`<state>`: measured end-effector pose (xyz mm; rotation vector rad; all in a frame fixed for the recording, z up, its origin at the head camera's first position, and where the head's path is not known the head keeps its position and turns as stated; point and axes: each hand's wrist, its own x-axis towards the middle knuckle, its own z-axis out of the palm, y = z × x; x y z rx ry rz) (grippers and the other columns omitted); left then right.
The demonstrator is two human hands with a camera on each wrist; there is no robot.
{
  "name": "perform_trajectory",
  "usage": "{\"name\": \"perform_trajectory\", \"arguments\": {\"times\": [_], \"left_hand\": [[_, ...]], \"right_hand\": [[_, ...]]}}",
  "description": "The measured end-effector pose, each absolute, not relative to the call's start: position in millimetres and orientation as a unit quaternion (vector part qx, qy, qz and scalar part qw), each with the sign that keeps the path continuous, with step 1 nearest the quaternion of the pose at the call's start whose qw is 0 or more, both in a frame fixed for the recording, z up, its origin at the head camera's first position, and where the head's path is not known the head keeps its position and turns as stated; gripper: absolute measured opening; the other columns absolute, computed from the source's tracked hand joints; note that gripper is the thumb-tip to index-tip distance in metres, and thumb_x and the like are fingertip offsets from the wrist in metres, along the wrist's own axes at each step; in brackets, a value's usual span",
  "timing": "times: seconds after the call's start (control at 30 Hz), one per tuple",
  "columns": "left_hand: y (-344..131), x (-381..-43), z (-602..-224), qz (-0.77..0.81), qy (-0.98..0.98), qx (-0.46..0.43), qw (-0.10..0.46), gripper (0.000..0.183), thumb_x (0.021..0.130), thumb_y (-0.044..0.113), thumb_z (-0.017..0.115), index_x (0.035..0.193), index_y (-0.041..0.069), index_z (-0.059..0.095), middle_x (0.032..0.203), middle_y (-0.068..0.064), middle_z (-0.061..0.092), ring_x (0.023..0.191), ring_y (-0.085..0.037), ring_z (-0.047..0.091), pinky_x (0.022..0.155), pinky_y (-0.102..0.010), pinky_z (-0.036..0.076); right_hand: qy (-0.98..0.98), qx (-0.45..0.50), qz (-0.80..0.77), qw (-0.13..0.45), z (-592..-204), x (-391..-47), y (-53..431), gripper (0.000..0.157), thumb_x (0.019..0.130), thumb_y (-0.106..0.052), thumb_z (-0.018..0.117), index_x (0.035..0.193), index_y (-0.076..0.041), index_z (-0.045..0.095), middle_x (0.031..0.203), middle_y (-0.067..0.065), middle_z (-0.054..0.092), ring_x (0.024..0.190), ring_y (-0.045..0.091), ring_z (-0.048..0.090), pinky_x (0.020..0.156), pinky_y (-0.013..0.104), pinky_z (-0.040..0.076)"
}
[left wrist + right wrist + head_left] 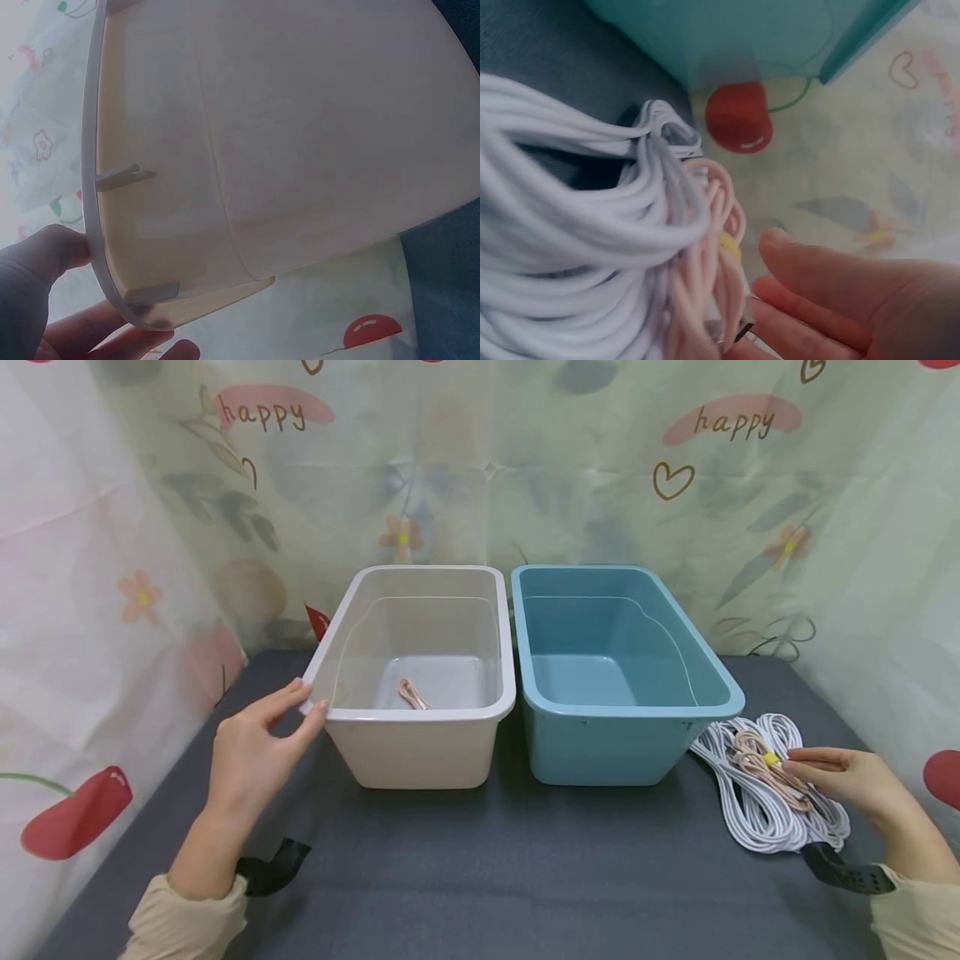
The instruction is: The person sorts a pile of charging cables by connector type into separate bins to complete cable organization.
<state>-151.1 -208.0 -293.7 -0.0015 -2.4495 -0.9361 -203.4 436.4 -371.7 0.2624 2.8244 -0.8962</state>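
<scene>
My left hand (pixel 255 747) grips the near left corner of a beige plastic bin (pixel 416 752). The left wrist view shows the thumb on one side of the rim (pixel 91 150) and the fingers curled under it. Inside the bin lies a small pink cable bundle (pixel 412 693). On the right, my right hand (pixel 851 781) is over a heap of coiled white cables (pixel 757 827), its fingers fairly straight. Its fingertips are right at a pink cable coil (pixel 712 262) with a yellow tie (pixel 770 759) on top of the heap. In the right wrist view the thumb stands apart from the coil.
A blue bin (pixel 622 747) stands close beside the beige one, between it and the cable heap. Both sit on a dark grey cloth-covered table (pixel 540 868). Printed curtains (pixel 480 468) hang behind and at both sides.
</scene>
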Motion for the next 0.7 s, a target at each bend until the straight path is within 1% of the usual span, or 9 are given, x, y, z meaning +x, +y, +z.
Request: {"name": "perform_trajectory", "arguments": {"times": [0.07,0.13,0.27,0.3,0.33,0.4,0.43,0.5,0.7], "left_hand": [[-208,-151,-294,-0.345,-0.903,0.0,0.257,0.042,0.087,0.032,0.064,0.121,0.008,0.063,0.127,-0.011,0.06,0.116,-0.034,0.058,0.089,-0.049,0.05],[-208,-151,-294,-0.345,-0.902,0.0,0.258,0.042,0.087,0.033,0.065,0.121,0.008,0.064,0.127,-0.011,0.06,0.116,-0.033,0.058,0.089,-0.049,0.05],[-208,-151,-295,-0.345,-0.901,-0.003,0.262,0.041,0.087,0.032,0.065,0.12,0.008,0.064,0.127,-0.011,0.06,0.115,-0.033,0.059,0.089,-0.048,0.05],[-208,-151,-295,-0.344,-0.901,-0.004,0.264,0.041,0.086,0.031,0.065,0.12,0.007,0.064,0.127,-0.011,0.06,0.115,-0.033,0.059,0.089,-0.048,0.05],[-208,-152,-295,-0.343,-0.901,-0.005,0.267,0.041,0.086,0.031,0.065,0.12,0.007,0.064,0.126,-0.011,0.061,0.115,-0.033,0.059,0.088,-0.048,0.05],[-208,-152,-295,-0.341,-0.901,-0.005,0.269,0.04,0.086,0.03,0.065,0.119,0.007,0.065,0.126,-0.011,0.061,0.114,-0.033,0.06,0.088,-0.048,0.05],[-208,-152,-295,-0.34,-0.901,-0.005,0.27,0.04,0.086,0.029,0.065,0.119,0.006,0.065,0.126,-0.011,0.061,0.114,-0.033,0.06,0.088,-0.048,0.05],[-208,-152,-296,-0.34,-0.901,-0.004,0.271,0.04,0.086,0.029,0.065,0.119,0.006,0.065,0.126,-0.011,0.061,0.114,-0.033,0.06,0.088,-0.047,0.05],[-209,-152,-296,-0.342,-0.901,-0.004,0.266,0.041,0.086,0.03,0.065,0.12,0.006,0.064,0.127,-0.012,0.06,0.115,-0.034,0.059,0.088,-0.049,0.05]], "right_hand": [[0.946,0.077,-0.302,0.093,-369,-201,433,0.072,0.089,-0.047,0.056,0.127,0.014,0.046,0.12,0.036,0.054,0.095,0.028,0.06,0.075,0.046,0.051],[0.947,0.081,-0.295,0.094,-368,-199,429,0.071,0.09,-0.046,0.055,0.126,0.015,0.046,0.118,0.036,0.055,0.093,0.027,0.061,0.073,0.043,0.052],[0.945,0.104,-0.296,0.092,-367,-196,426,0.075,0.087,-0.05,0.058,0.124,0.015,0.049,0.114,0.034,0.059,0.098,0.037,0.058,0.076,0.05,0.05],[0.944,0.11,-0.298,0.092,-367,-196,426,0.076,0.086,-0.051,0.059,0.123,0.014,0.05,0.112,0.033,0.061,0.097,0.036,0.058,0.076,0.051,0.05],[0.943,0.115,-0.299,0.092,-367,-196,426,0.076,0.085,-0.051,0.06,0.123,0.014,0.05,0.11,0.032,0.062,0.094,0.033,0.06,0.076,0.05,0.051],[0.942,0.121,-0.301,0.089,-367,-197,426,0.075,0.084,-0.05,0.062,0.121,0.014,0.052,0.103,0.027,0.067,0.084,0.02,0.062,0.072,0.043,0.054],[0.941,0.115,-0.306,0.091,-366,-197,427,0.076,0.085,-0.049,0.062,0.122,0.016,0.05,0.104,0.029,0.066,0.083,0.019,0.062,0.071,0.039,0.055],[0.941,0.118,-0.306,0.088,-366,-198,427,0.073,0.086,-0.046,0.062,0.122,0.016,0.051,0.1,0.026,0.068,0.079,0.009,0.059,0.068,0.035,0.056],[0.939,0.119,-0.311,0.087,-365,-197,425,0.071,0.086,-0.045,0.063,0.121,0.016,0.051,0.094,0.019,0.071,0.071,-0.005,0.052,0.066,0.031,0.055]]}}
